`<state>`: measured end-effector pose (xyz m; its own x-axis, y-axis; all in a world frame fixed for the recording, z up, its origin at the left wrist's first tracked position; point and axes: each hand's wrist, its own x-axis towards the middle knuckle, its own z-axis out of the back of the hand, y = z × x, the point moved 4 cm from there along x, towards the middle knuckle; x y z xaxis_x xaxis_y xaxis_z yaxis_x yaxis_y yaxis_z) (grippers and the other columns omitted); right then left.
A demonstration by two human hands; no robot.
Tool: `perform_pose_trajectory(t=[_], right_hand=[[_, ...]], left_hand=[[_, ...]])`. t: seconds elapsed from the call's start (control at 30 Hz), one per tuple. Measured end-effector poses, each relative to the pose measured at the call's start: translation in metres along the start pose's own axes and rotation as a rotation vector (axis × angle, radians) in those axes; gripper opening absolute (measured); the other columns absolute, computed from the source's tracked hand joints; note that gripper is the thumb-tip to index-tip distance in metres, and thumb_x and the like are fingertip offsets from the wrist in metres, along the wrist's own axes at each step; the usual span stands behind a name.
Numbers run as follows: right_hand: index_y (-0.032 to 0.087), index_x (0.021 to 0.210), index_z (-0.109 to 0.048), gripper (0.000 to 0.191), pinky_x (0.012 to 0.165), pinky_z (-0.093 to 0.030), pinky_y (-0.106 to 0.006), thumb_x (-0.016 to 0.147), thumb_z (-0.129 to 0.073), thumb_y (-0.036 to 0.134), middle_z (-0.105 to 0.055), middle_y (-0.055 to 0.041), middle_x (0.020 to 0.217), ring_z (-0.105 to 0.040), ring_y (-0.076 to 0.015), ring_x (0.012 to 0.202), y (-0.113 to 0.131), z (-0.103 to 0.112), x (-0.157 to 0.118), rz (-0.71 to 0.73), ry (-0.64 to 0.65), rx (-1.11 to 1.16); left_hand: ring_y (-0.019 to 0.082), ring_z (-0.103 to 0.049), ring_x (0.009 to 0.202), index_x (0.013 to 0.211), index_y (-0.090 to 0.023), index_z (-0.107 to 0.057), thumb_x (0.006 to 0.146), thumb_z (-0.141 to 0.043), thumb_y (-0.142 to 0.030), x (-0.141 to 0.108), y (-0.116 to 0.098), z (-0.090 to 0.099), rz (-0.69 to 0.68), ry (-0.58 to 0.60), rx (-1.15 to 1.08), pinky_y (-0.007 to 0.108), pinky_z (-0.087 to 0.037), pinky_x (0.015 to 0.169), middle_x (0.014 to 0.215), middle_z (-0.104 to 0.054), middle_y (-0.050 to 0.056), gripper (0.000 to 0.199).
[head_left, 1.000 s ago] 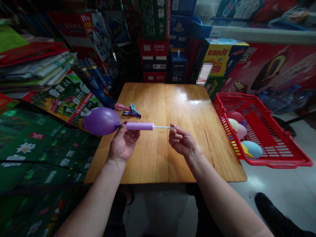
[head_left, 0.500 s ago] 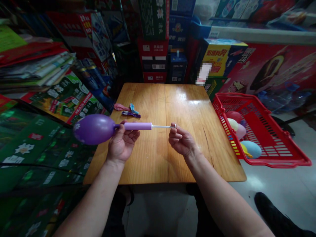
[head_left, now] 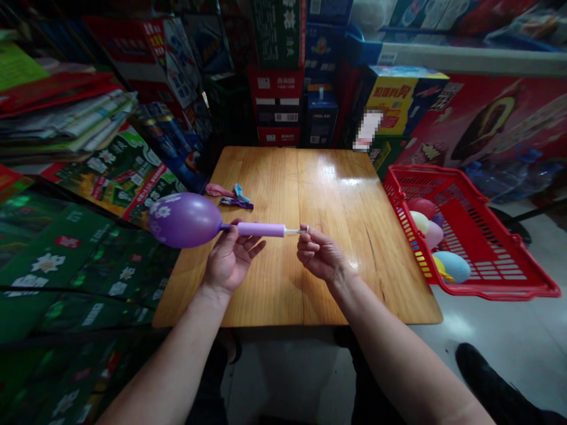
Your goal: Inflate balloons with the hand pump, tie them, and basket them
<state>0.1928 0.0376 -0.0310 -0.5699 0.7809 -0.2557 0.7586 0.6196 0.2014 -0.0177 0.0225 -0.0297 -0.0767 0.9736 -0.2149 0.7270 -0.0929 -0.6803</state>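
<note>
A purple balloon (head_left: 186, 220) with white flower prints sits inflated on the left end of a lilac hand pump (head_left: 261, 229). My left hand (head_left: 229, 260) pinches the balloon's neck where it meets the pump, its other fingers lying under the barrel. The end of the pump's white rod is held by the closed fingers of my right hand (head_left: 322, 252), and a short length of rod shows. Pump and balloon are held above the wooden table (head_left: 283, 289). Behind my left hand, limp pink (head_left: 219, 190), blue and purple balloons (head_left: 236, 203) lie on the table.
At the right, a red basket (head_left: 500, 260) holds several small inflated balloons. Stacked cartons (head_left: 277, 82) stand behind the table. Green boxes (head_left: 71, 260) and a pile of papers (head_left: 66, 118) line the left side.
Less of the white rod shows, as my left hand has moved right with the pump and balloon while my right hand shifted slightly left. The gap between my hands is smaller.
</note>
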Motion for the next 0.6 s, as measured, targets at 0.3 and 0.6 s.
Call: perform_pose_trajectory(t=[0.3,0.6], right_hand=[[0.015,0.095,-0.063,0.007,0.044,-0.037,-0.012,0.094,-0.057,0.012,-0.06,0.0039,0.066,-0.039,-0.0027,0.045,0.002,-0.007,0.0,0.052,-0.044,-0.044],[0.014,0.099,-0.063,0.009,0.045,-0.038,-0.013,0.095,-0.056,0.013,-0.062,0.0024,0.068,-0.04,-0.0033,0.045,0.003,-0.007,0.001,0.022,-0.027,-0.071]], left_hand=[[0.02,-0.072,0.088,0.112,-0.024,-0.069,0.086,-0.074,-0.035,0.002,-0.008,0.0,-0.088,-0.051,0.002,0.031,-0.059,0.075,0.102,-0.075,0.008,0.03],[0.019,-0.072,0.089,0.11,-0.023,-0.07,0.087,-0.072,-0.033,0.004,-0.003,0.003,-0.008,-0.058,-0.028,0.03,-0.059,0.076,0.102,-0.074,0.007,0.025]])
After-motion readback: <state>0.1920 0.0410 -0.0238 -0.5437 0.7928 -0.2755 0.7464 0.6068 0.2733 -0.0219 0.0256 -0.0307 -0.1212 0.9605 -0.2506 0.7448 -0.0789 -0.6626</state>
